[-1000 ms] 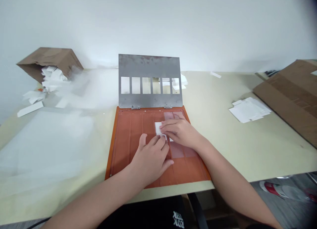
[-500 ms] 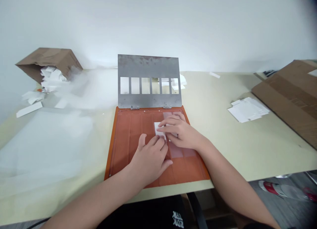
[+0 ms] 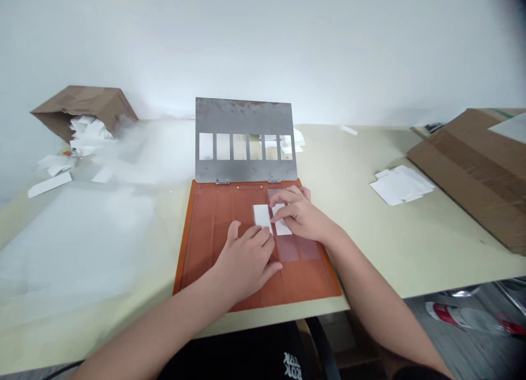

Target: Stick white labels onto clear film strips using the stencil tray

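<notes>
White card (image 3: 262, 216) flat on the orange board (image 3: 201, 234), long axis pointing toward the raised metal lid (image 3: 242, 118), left hand (image 3: 247, 259) spread open, fingertips at the card's near end, right hand (image 3: 302, 216) half-curled beside it, grip unclear.

Left fingers (image 3: 260, 236) rest on a white card (image 3: 262, 216).

A white rectangular card (image 3: 262, 216) is laid flat on the orange board (image 3: 201, 243) — just beside a second white card (image 3: 283, 228), partly hidden.
</notes>
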The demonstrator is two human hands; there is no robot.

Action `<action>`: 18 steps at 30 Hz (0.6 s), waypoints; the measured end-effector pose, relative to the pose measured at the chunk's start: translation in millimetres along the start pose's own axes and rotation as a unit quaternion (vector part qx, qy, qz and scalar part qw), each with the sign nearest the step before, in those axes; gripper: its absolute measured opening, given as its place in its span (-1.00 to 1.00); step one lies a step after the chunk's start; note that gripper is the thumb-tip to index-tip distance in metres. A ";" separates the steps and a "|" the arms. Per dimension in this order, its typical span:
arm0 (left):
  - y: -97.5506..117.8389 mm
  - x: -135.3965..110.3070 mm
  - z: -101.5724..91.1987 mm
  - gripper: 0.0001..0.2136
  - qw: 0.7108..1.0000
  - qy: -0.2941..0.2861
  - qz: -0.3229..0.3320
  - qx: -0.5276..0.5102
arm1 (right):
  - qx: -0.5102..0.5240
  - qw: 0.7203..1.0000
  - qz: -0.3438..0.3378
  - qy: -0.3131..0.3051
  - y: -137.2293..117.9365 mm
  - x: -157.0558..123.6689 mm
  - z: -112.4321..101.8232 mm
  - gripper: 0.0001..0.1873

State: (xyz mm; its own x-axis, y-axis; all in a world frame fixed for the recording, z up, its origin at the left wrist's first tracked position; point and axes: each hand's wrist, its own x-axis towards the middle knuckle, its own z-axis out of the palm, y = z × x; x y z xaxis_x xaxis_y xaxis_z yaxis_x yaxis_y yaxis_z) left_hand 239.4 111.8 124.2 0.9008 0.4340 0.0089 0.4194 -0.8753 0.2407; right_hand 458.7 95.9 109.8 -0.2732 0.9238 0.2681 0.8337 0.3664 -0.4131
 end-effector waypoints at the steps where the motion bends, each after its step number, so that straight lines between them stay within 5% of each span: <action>1: -0.1 0.8 -1.7 -0.65 1.000 -0.006 -0.002 -0.005 | 0.000 1.000 0.000 0.002 0.3 -0.1 0.1 -0.51; 8: -5.5 3.6 -8.3 -0.72 0.999 -0.026 -0.004 -0.042 | -0.024 1.000 0.018 0.006 0.5 1.7 4.0 -0.58; 18: -26.8 10.4 9.3 -0.75 0.996 0.047 0.052 -0.050 | -0.039 0.997 0.070 -0.006 -4.0 5.7 9.1 -0.78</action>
State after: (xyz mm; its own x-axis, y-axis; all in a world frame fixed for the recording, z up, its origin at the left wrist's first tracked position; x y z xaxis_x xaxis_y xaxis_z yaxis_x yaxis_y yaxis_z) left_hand 238.5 137.8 108.8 0.9224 0.3646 0.1277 0.3072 -0.8926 0.3299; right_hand 449.5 100.7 105.0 -0.1576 0.9665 0.2026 0.8985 0.2254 -0.3767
